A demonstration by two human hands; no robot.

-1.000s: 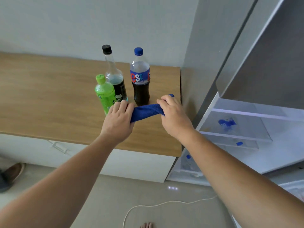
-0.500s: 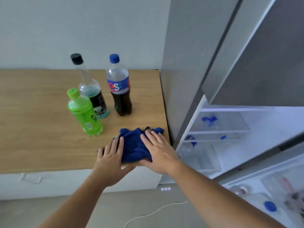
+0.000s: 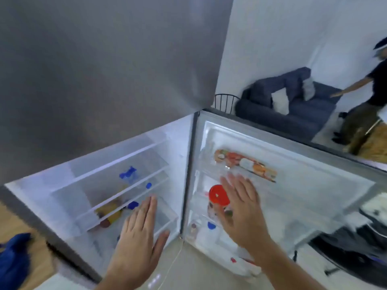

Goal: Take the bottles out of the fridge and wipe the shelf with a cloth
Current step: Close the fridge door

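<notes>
The fridge (image 3: pixel 184 185) stands open before me, its glass shelves (image 3: pixel 117 195) on the left and the door racks (image 3: pixel 293 185) on the right. My left hand (image 3: pixel 140 231) hovers flat and empty in front of the lower shelves. My right hand (image 3: pixel 243 206) is spread open before the door racks, next to a jar with a red lid (image 3: pixel 218 195). The blue cloth (image 3: pixel 14 254) lies on the wooden counter at the far left edge. Blue bottle caps (image 3: pixel 133 205) show on the shelves. The picture is blurred.
A long printed packet (image 3: pixel 245 165) lies in the upper door rack. A yellow item (image 3: pixel 111 212) sits on a lower shelf. A white cable (image 3: pixel 173 266) hangs down. Behind the door are a dark sofa (image 3: pixel 293 107) and another person (image 3: pixel 368 101).
Both hands have let go of the cloth, which stays on the counter. My view has swung right from the counter and its three bottles to the open fridge, hands now raised before it.
</notes>
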